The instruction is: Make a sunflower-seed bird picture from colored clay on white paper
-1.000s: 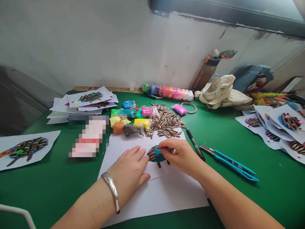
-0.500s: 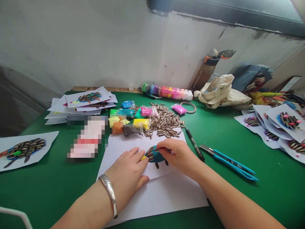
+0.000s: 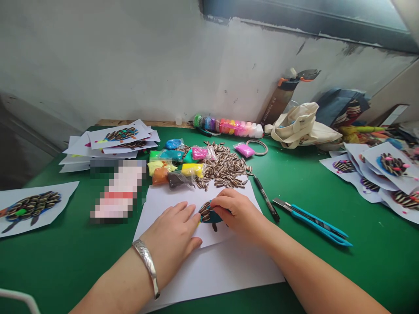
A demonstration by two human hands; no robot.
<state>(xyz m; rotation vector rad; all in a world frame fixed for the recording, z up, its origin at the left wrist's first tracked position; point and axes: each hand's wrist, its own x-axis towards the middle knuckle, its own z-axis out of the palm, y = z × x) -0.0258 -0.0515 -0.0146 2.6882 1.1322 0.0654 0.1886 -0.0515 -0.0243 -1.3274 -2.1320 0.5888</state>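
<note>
Teal clay shape (image 3: 212, 216) is sitting on the white paper sheet (image 3: 170, 209), and I am watching it from afar through the head camera. Right hand (image 3: 237, 213) is curling over the shape, its fingers closing on the top, so I am reading that hand as having hold of the clay. Left hand (image 3: 170, 244) is lying open and flat on the sheet with its fingers spread, and its fingertips (image 3: 195, 219) are resting just beside the shape's seed-covered end. Striped sunflower seeds (image 3: 205, 212) are overlapping on that end, and a dark clay leg (image 3: 214, 227) is poking out below. A silver bangle (image 3: 145, 266) is circling the left wrist. Beyond the sheet's far edge, a loose seed pile (image 3: 224, 168) and bagged clay (image 3: 193, 170) are lying. Right of the sheet, a black marker (image 3: 266, 198) and a blue utility knife (image 3: 314, 224) are resting on the green table (image 3: 369, 257).
</note>
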